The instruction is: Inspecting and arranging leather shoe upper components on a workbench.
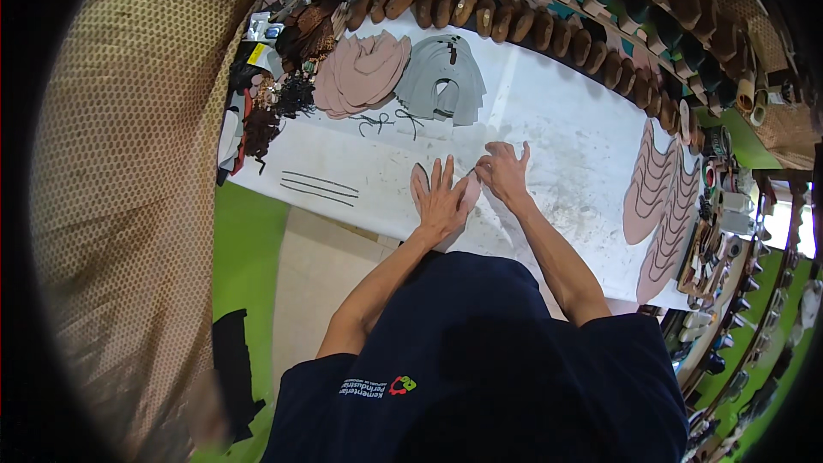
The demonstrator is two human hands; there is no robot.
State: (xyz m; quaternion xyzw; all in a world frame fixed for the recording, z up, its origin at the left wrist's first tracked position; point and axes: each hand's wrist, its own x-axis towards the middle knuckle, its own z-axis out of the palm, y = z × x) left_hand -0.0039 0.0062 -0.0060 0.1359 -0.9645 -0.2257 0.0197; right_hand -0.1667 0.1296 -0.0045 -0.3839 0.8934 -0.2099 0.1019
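A curved pink shoe-upper piece (472,192) lies near the front edge of the white table, with a dark line along part of its rim. My left hand (441,203) rests flat on it, fingers stretched out, covering its middle. At the piece's right tip, the thumb and forefinger of my right hand (504,173) are pinched together, the other fingers raised. Whatever is between them is too small to make out. Several thin dark strips (320,188) lie side by side to the left of my hands.
Pink pieces (360,75) and grey pieces (441,77) are piled at the back of the white table (549,120). Overlapping pink pieces (667,214) lie at the right. Brown shoe lasts (542,32) line the far edge. A patterned curtain (137,163) hangs at the left.
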